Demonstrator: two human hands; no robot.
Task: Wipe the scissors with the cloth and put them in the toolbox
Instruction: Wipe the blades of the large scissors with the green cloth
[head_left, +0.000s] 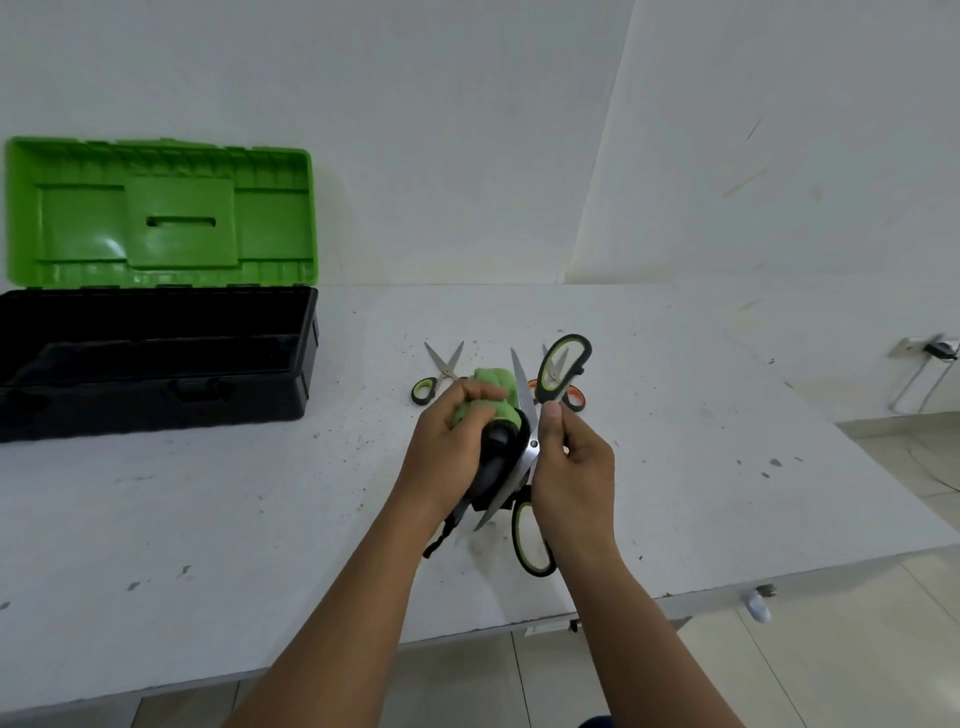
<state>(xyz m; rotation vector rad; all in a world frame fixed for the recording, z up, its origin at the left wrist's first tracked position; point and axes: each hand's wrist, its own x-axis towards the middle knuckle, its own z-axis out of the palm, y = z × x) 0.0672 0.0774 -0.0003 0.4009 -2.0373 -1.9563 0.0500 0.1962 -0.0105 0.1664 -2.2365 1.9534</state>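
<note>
I see big scissors spread open, blades upright | right hand pinches them at pivot | left hand grips cloth against blade | toolbox open far left on counter, nearer left hand

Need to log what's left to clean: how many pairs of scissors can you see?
3. Large open scissors held in both hands above the table. Small green-handled pair lying behind the left hand. Orange-handled pair behind the held ones, mostly hidden. More could be hidden.
</note>
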